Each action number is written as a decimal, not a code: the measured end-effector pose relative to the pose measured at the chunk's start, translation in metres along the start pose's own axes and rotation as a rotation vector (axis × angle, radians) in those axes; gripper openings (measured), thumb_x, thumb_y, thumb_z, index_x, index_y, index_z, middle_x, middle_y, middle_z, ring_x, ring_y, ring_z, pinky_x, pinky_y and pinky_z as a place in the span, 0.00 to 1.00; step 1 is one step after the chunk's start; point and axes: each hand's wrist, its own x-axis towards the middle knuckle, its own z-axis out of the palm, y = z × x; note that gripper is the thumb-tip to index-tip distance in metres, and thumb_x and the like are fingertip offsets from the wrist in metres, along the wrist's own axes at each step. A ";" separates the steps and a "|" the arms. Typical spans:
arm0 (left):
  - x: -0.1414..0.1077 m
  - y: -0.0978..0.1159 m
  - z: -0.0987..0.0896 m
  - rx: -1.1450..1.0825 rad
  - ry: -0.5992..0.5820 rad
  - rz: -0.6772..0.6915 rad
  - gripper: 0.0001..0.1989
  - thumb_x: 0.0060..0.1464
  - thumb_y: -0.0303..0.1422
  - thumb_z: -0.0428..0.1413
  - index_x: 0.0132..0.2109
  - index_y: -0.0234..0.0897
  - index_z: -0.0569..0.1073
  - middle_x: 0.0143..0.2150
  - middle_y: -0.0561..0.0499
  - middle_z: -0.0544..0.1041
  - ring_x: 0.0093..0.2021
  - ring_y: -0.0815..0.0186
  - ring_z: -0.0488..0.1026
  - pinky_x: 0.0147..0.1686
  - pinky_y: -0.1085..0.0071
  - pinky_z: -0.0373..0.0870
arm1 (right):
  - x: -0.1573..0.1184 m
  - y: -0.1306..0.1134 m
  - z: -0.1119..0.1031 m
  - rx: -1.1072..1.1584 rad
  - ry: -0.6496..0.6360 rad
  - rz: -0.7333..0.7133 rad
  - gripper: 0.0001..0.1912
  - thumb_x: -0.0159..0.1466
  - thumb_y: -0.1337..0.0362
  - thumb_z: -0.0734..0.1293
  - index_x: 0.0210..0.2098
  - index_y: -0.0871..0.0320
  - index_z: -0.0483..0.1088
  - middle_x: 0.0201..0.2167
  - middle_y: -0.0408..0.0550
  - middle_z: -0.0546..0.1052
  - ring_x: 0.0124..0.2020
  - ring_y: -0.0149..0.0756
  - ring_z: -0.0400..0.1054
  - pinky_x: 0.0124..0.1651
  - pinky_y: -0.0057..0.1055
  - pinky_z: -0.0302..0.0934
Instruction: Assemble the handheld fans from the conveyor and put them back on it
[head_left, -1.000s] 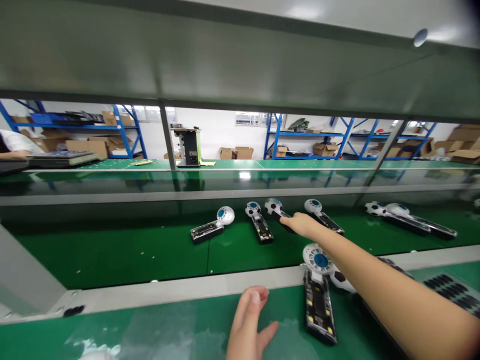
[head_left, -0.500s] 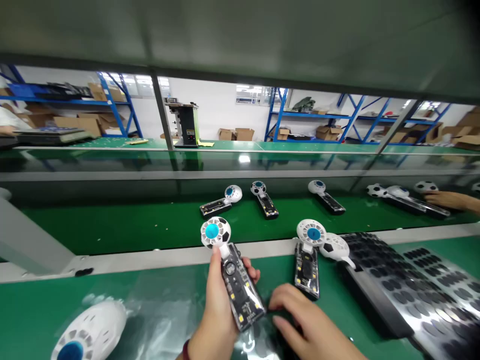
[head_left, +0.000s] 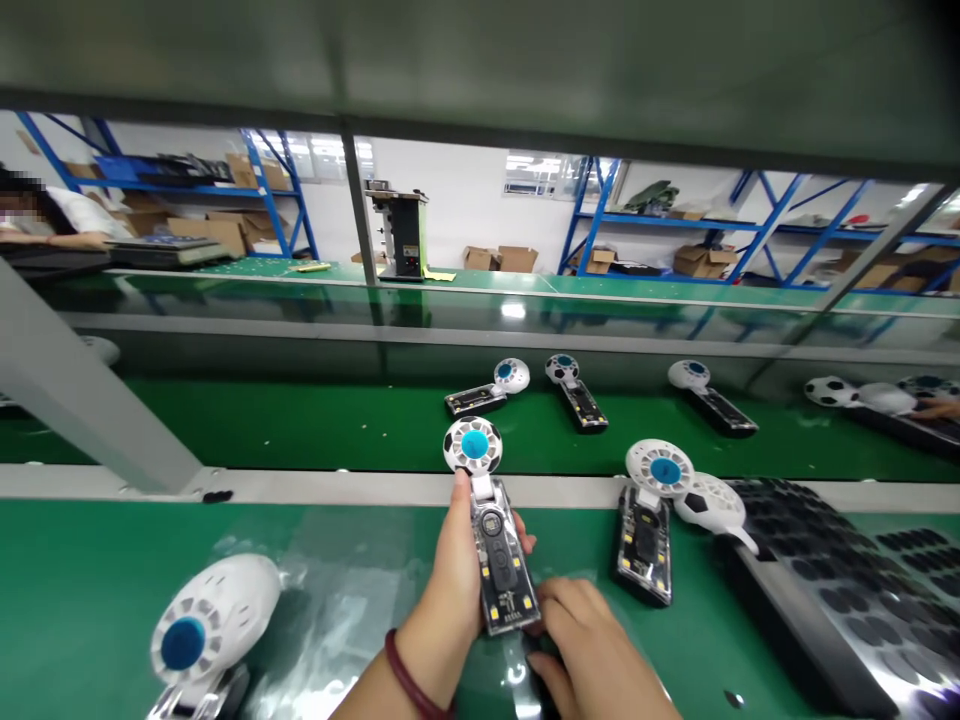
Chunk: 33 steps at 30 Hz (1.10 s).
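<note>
My left hand is wrapped round the clear, circuit-filled handle of a small handheld fan. The fan's round head has a black-and-white football pattern and a blue centre, and points away from me. At the handle's lower end is my right hand, its fingers curled together; a dark thing shows beneath them, too hidden to name. Just right of it another fan lies on the bench, touching a white football-patterned fan head. A large white fan lies at the lower left, its handle partly cut off.
Several fans, one of them a white fan, lie on the green conveyor belt beyond a pale rail. Sheets of dark round stickers cover a black box at right. A slanted grey post rises at left. A co-worker's hand is far right.
My view has turned, so the belt and bench items appear further right. The held fan is more upright, and my right hand is closer against its lower end.
</note>
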 end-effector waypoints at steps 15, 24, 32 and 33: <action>-0.004 -0.003 0.000 0.137 -0.045 0.038 0.33 0.49 0.55 0.40 0.20 0.30 0.70 0.14 0.48 0.70 0.16 0.68 0.67 0.22 0.72 0.60 | 0.001 0.001 -0.058 0.515 -0.062 0.071 0.06 0.53 0.70 0.60 0.21 0.55 0.62 0.39 0.44 0.71 0.43 0.34 0.65 0.46 0.26 0.58; -0.003 -0.009 -0.002 0.112 -0.019 0.228 0.18 0.50 0.44 0.50 0.37 0.34 0.73 0.37 0.49 0.77 0.41 0.65 0.70 0.41 0.75 0.61 | 0.046 -0.026 -0.064 0.539 0.020 0.093 0.07 0.57 0.67 0.58 0.23 0.55 0.62 0.51 0.42 0.64 0.53 0.36 0.57 0.54 0.35 0.51; -0.005 -0.008 0.000 0.091 0.009 0.255 0.17 0.49 0.43 0.52 0.36 0.33 0.74 0.36 0.48 0.77 0.41 0.62 0.71 0.43 0.71 0.61 | 0.042 -0.029 -0.059 0.510 0.083 0.057 0.08 0.57 0.69 0.57 0.23 0.54 0.61 0.49 0.43 0.66 0.52 0.35 0.58 0.52 0.32 0.52; -0.005 -0.008 0.000 0.091 0.010 0.257 0.17 0.49 0.43 0.52 0.36 0.33 0.74 0.36 0.48 0.77 0.41 0.62 0.71 0.43 0.71 0.61 | 0.042 -0.028 -0.057 0.508 0.092 0.053 0.07 0.57 0.69 0.57 0.24 0.54 0.61 0.49 0.43 0.66 0.52 0.35 0.58 0.52 0.32 0.51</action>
